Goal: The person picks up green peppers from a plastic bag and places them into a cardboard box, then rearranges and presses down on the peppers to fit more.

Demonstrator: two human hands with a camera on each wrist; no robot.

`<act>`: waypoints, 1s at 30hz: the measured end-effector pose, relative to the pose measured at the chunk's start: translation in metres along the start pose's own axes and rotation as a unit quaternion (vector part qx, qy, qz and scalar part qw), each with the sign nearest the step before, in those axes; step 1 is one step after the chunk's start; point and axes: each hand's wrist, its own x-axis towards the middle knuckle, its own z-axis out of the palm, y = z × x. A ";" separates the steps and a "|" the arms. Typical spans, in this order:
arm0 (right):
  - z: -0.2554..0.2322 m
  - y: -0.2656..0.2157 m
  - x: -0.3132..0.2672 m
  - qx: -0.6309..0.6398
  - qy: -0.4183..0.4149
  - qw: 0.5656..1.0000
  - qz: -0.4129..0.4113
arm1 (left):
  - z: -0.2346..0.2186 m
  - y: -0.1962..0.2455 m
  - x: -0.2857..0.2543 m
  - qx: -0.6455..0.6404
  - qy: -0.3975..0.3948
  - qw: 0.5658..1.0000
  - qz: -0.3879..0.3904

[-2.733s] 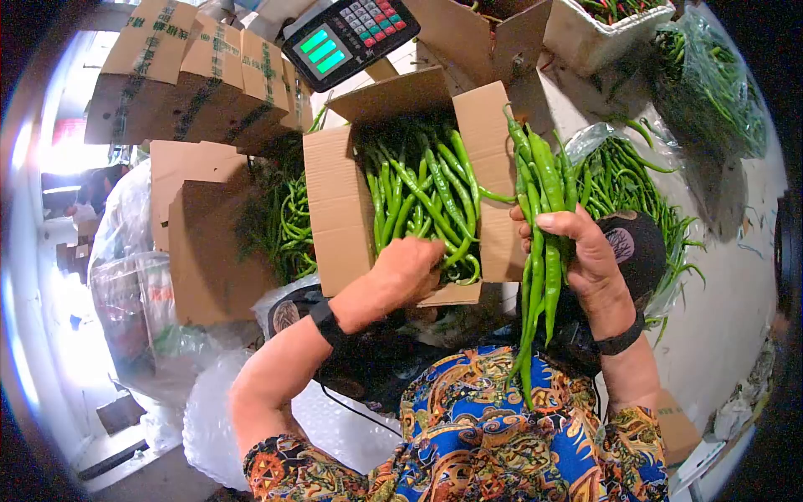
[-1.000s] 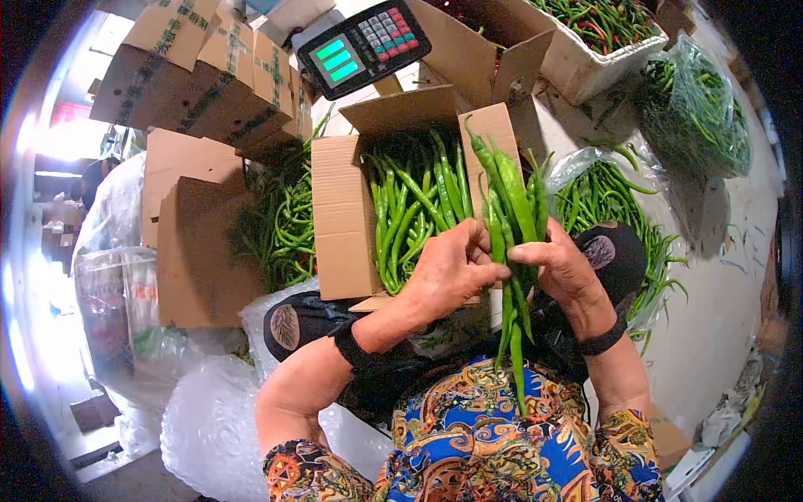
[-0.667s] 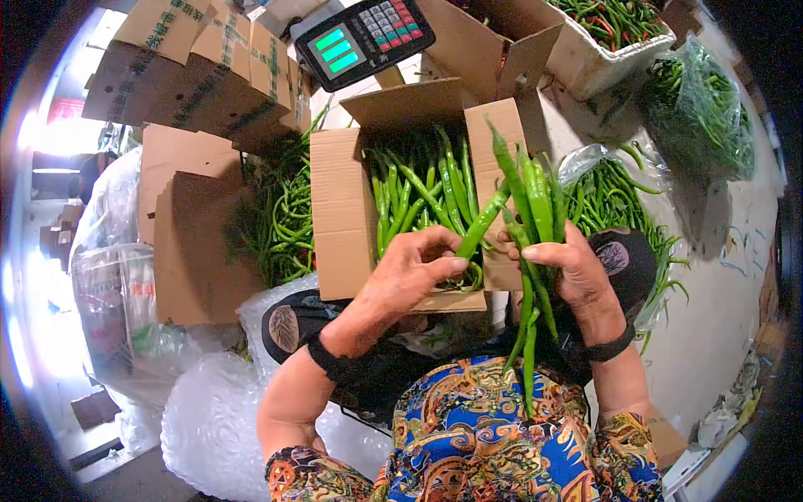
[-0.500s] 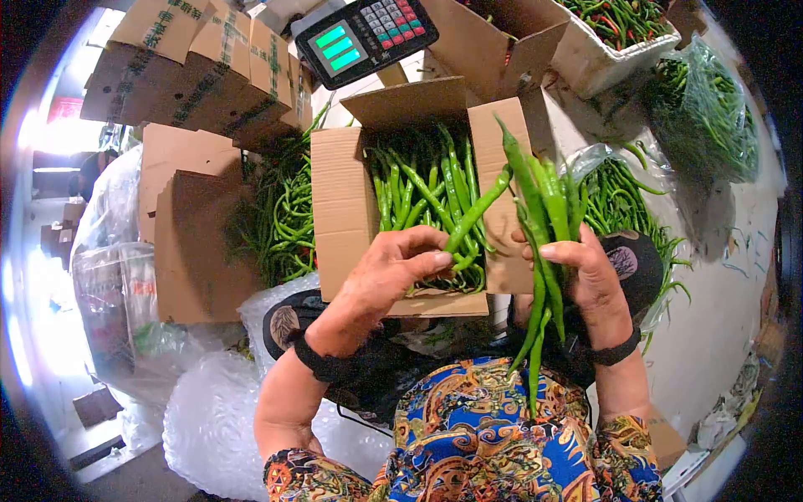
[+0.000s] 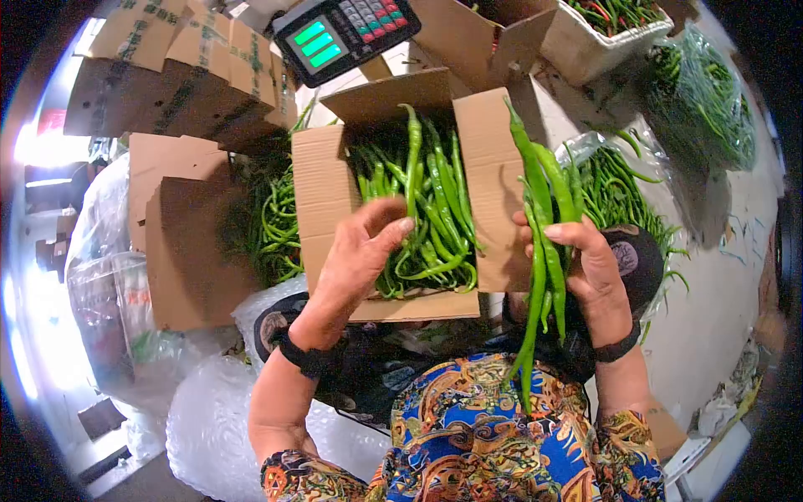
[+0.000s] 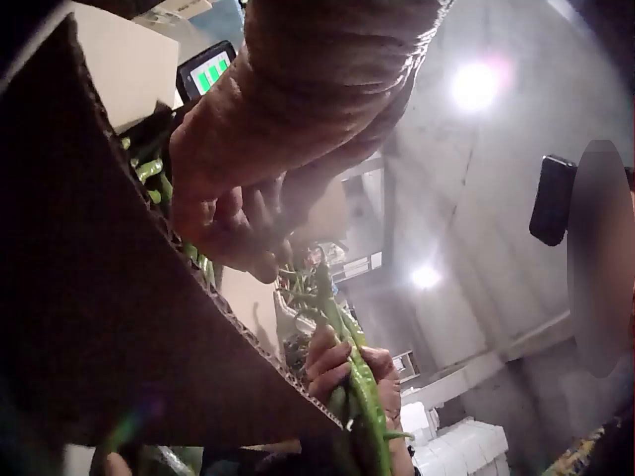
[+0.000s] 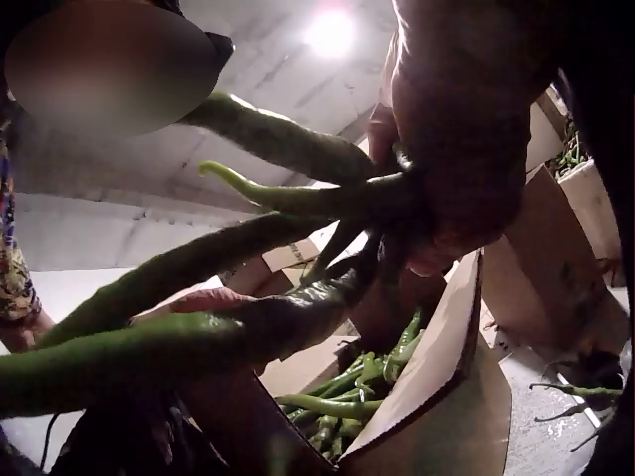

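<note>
In the head view the left hand [image 5: 358, 251] is over the left side of an open cardboard box [image 5: 324, 201], pinching one long green pepper [image 5: 413, 151] that stands nearly upright. Green peppers [image 5: 447, 192] lie lengthwise inside that box. To the right of the box, the right hand [image 5: 590, 268] grips a bunch of long peppers [image 5: 539, 243], tips up and down past the fingers. The right wrist view shows the bunch [image 7: 298, 317] fanning out of the right hand [image 7: 446, 198]. In the left wrist view the left hand [image 6: 238, 208] is above the box edge, its pepper hidden.
A scale display [image 5: 322, 42] stands behind the box. Stacked cartons [image 5: 167, 75] are at the back left, loose peppers [image 5: 280, 217] left of the box. More peppers [image 5: 619, 188] lie on plastic at the right, near a bagged pile [image 5: 707, 100] and a white foam box [image 5: 602, 50].
The left hand took one pepper from the bunch, moved left over the box and turned the pepper upright. The right hand still grips the rest, slightly farther right.
</note>
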 end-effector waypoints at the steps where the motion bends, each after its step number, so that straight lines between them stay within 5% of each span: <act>1: -0.001 0.000 0.000 0.020 -0.018 1.000 -0.001 | 0.005 -0.010 0.003 0.166 0.094 0.969 0.156; 3: -0.003 0.003 0.001 0.036 -0.005 0.999 -0.005 | 0.024 0.037 -0.016 0.171 0.122 0.970 0.124; 6: -0.001 -0.001 0.002 0.053 -0.012 0.998 -0.003 | 0.058 0.066 -0.041 0.051 -0.055 0.996 0.056; 9: 0.002 0.004 0.005 0.032 -0.010 0.999 -0.021 | 0.096 0.065 -0.040 0.132 -0.130 0.980 0.079; 11: 0.004 0.003 0.004 0.054 -0.025 0.998 0.001 | 0.124 0.045 -0.030 0.026 -0.106 0.991 0.076; 14: -0.011 0.014 0.011 0.085 -0.034 0.996 -0.019 | 0.135 0.040 -0.021 0.155 -0.044 0.978 0.132; 21: 0.000 0.012 0.001 0.056 -0.041 0.996 -0.052 | 0.136 0.035 -0.013 0.063 -0.003 0.993 0.103; 25: -0.005 0.017 0.009 -0.029 -0.018 0.994 -0.102 | 0.126 0.036 -0.015 0.037 -0.062 0.996 0.047; 27: -0.004 0.017 0.011 -0.008 -0.003 0.999 -0.047 | 0.123 0.037 -0.018 -0.140 -0.066 0.988 0.009; 30: -0.006 0.022 0.015 0.045 0.013 0.999 -0.024 | 0.091 0.042 -0.025 -0.162 -0.084 0.978 -0.104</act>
